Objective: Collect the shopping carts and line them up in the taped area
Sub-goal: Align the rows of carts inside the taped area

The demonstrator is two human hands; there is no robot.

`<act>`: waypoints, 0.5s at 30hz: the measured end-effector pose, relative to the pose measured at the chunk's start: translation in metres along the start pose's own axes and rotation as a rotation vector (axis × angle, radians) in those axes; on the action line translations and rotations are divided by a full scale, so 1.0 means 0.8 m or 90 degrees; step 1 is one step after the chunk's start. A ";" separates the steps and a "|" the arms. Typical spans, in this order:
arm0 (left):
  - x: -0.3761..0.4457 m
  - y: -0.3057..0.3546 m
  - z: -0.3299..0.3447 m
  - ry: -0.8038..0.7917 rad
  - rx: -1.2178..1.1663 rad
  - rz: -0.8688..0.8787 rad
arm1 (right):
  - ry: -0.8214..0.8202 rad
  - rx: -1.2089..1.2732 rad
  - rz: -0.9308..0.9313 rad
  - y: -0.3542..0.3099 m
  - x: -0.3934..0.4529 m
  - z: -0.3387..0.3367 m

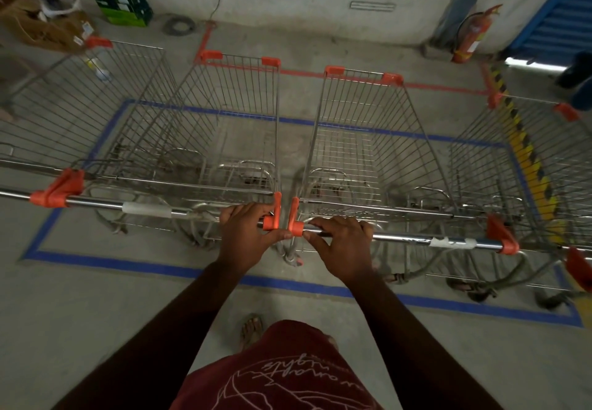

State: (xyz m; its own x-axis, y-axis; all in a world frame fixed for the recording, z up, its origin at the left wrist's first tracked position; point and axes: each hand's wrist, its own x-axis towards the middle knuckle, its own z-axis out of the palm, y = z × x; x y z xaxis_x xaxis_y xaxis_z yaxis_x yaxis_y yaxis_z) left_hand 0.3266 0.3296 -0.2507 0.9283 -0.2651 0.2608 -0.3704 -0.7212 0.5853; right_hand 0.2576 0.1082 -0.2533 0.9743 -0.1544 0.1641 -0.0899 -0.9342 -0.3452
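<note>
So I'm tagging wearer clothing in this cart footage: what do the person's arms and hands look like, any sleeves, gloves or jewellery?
Both forearms are bare right up to the bottom edge of the frame, with no sleeves showing. The left hand and right hand wear no gloves, and no rings, watch or bracelet are visible. Below them is a dark red shirt with a white line print.

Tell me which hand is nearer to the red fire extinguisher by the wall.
Right. The right hand grips a cart handle on the side of the fire extinguisher, which stands far ahead to the right. The left hand grips the neighbouring handle, farther left.
</note>
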 end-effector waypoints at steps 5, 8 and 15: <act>-0.001 -0.004 -0.001 -0.014 0.004 0.003 | 0.019 0.001 -0.001 -0.003 -0.001 0.001; 0.000 -0.004 -0.004 -0.020 0.003 0.007 | 0.023 -0.013 -0.009 -0.003 -0.002 0.002; 0.001 0.001 -0.009 -0.040 0.005 0.008 | 0.024 -0.023 -0.014 -0.003 -0.004 0.002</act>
State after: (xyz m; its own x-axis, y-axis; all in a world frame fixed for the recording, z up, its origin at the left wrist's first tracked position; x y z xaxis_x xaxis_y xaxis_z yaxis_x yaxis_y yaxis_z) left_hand 0.3269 0.3338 -0.2444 0.9237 -0.3141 0.2193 -0.3825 -0.7226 0.5758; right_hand 0.2548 0.1118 -0.2544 0.9676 -0.1452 0.2064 -0.0768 -0.9486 -0.3071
